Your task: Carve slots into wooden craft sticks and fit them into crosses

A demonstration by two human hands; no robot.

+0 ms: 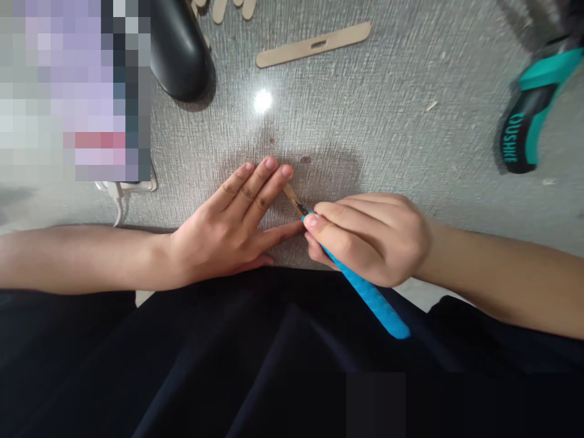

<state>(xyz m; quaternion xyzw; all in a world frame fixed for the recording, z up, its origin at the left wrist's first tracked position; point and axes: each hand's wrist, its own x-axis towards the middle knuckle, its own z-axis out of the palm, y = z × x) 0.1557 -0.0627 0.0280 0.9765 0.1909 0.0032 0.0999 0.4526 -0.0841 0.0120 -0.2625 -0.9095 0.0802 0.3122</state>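
Note:
My right hand is closed round the blue handle of a craft knife. The dark blade tip meets a wooden craft stick lying on the table. My left hand rests over the stick with fingers stretched out flat, and its fingertips hide the stick's far part. The left index finger reaches close to the knife's front end. Farther up the table lies another craft stick with a small slot cut through its middle.
A black rounded case sits at upper left, beside the ends of several craft sticks. Teal-and-black pliers handles lie at right. A white cable runs at left. Small wood chips dot the grey table.

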